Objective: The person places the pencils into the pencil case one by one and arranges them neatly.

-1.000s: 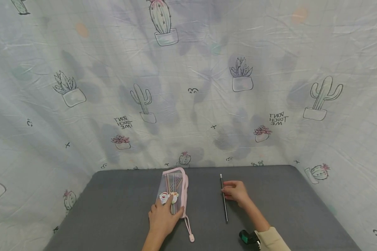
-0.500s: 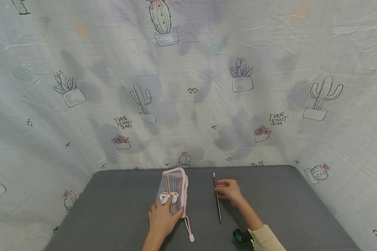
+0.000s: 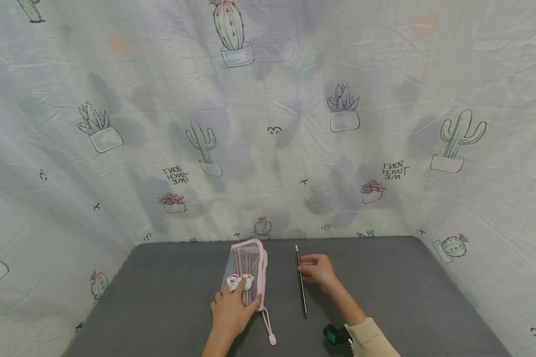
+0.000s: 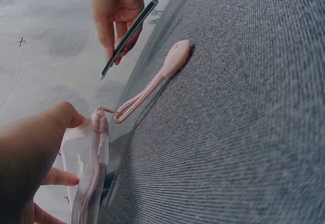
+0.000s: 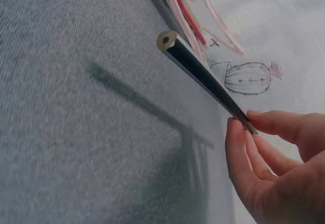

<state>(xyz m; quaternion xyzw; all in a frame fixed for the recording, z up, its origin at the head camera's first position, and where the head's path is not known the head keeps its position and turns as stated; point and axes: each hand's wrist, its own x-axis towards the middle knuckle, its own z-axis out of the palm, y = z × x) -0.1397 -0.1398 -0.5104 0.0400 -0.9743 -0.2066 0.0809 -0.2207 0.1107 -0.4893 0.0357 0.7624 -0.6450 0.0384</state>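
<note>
My left hand (image 3: 233, 308) rests on a see-through pencil case (image 3: 258, 258) with pink trim and cartoon stickers, its thumb at the zip edge and its fingers spread over the face. Striped pencils (image 3: 245, 260) show through the case. To the right, my right hand (image 3: 318, 271) pinches a black pencil (image 3: 301, 290) between thumb and fingertips. In the right wrist view the pencil (image 5: 203, 76) points its flat, unsharpened end at the camera, held above the cloth with its shadow below. The left wrist view shows the zip (image 4: 96, 158) along the case's side.
A pink cord pull (image 4: 176, 57) trails from the case onto the grey tabletop (image 3: 169, 287). A black wrist device (image 3: 335, 334) sits by the right sleeve. Behind the table hangs a white curtain (image 3: 268, 99) printed with cacti.
My right hand has moved left with the pencil, closer to the pencil case. The left hand and the case have stayed in place.
</note>
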